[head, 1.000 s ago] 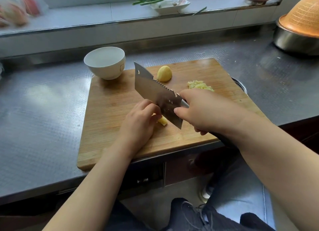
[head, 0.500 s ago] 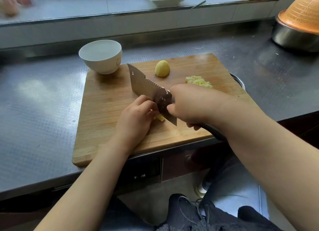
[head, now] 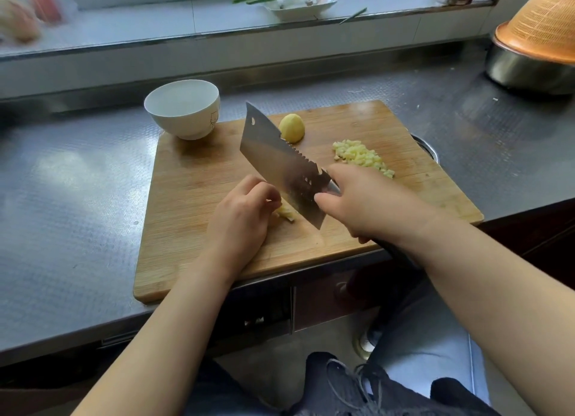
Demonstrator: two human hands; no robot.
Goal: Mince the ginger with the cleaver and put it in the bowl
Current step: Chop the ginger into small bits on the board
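On a board (head: 193,197), the left hand (head: 241,218) pinches a ginger strip (head: 285,212) with curled fingers while the right hand (head: 370,207) grips the cleaver (head: 280,166) just right of it; best to keep those fingertips tucked back and cut thin, since the bowl (head: 183,109) waits far left.

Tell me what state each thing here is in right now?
Bowl: upright, empty.
Cleaver: held in right hand, blade on board.
Ginger strips: pinned by left hand, half cut.
Ginger chunk: uncut.
Minced pile: heaped on cutting board.
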